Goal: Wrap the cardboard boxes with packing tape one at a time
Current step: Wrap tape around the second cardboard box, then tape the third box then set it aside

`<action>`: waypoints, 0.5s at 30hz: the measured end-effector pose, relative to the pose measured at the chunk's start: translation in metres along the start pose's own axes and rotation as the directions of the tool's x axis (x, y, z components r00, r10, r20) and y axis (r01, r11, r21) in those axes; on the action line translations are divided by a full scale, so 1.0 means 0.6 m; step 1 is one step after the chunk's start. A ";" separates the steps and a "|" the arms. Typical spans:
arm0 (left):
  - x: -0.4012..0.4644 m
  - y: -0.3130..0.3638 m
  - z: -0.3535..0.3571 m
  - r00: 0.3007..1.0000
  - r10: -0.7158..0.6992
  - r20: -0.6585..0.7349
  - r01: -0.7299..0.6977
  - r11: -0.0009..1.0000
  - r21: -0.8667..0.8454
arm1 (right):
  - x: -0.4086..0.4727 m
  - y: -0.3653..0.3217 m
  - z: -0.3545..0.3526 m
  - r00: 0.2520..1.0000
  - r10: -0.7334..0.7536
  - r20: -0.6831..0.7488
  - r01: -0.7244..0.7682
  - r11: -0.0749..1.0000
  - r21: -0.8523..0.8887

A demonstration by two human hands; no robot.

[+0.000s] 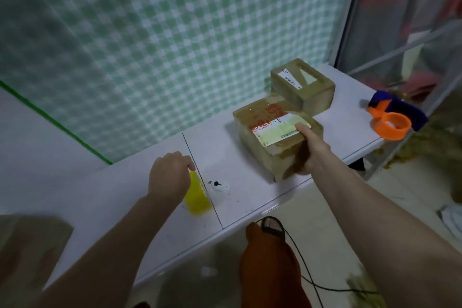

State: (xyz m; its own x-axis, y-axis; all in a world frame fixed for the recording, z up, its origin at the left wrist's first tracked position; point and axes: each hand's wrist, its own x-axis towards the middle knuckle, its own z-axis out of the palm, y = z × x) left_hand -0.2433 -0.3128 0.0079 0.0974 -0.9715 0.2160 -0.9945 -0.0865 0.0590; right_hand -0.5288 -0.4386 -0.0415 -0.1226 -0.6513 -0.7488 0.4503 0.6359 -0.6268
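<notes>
Head view: two cardboard boxes (277,132), right hand (312,147) gripping one, left hand (170,175) around yellow tape (197,195).

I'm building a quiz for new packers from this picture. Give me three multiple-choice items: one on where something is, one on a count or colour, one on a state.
1. Where is the orange tape dispenser?
A. at the table's far right end
B. on the larger box
C. in the left hand

2. How many cardboard boxes are on the table?
A. one
B. two
C. four

3. What is the right hand doing?
A. resting flat on the table
B. gripping the larger box
C. holding the dispenser

Answers:
1. A: it sits alone near the right edge, beside a dark blue object.
2. B: only the larger box and the smaller box behind it show.
3. B: its thumb lies on the label and the fingers wrap the box's near side, while the left hand holds a yellow object.
</notes>
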 end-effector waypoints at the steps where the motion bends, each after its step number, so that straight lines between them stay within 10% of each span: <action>1: 0.005 -0.006 0.013 1.000 0.024 -0.011 -0.024 0.999 0.035 | 0.018 -0.006 0.013 1.000 0.012 -0.003 -0.012 1.000 0.015; 15: 0.034 -0.064 0.076 1.000 -0.024 -0.007 0.024 0.999 -0.049 | 0.134 -0.077 0.080 0.991 -0.117 -0.059 0.121 0.989 0.087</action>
State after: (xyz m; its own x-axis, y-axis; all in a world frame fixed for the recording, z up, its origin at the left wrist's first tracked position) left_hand -0.2048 -0.3395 -0.0343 0.1214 -0.9676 0.2214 -0.9889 -0.0985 0.1116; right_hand -0.5173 -0.5401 -0.0622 -0.2263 -0.6954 -0.6821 0.5074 0.5135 -0.6919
